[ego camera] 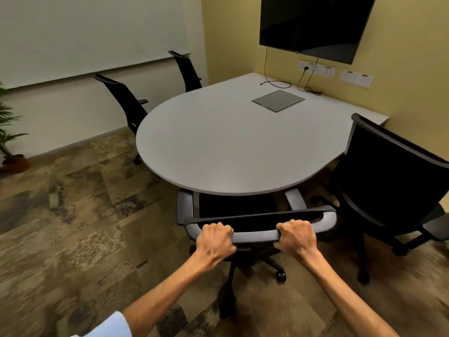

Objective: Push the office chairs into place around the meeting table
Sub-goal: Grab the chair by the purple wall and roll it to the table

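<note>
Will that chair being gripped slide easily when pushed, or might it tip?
The gripped chair probably rolls easily: a caster shows on its base. The carpet may add drag. With both hands high on the backrest, it could tilt slightly.

Left hand (215,239) and right hand (297,235) fisted, knuckles up, forearms extended forward, gripping chair backrest (255,235).

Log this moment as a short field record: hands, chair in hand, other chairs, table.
left hand: shut on top rail of near chair
right hand: shut on same rail
near chair: seat partly under meeting table
right chair: beside table, turned at an angle
far-left chairs: two, at table's far edge
table: bare except cables and floor-box lid
</note>
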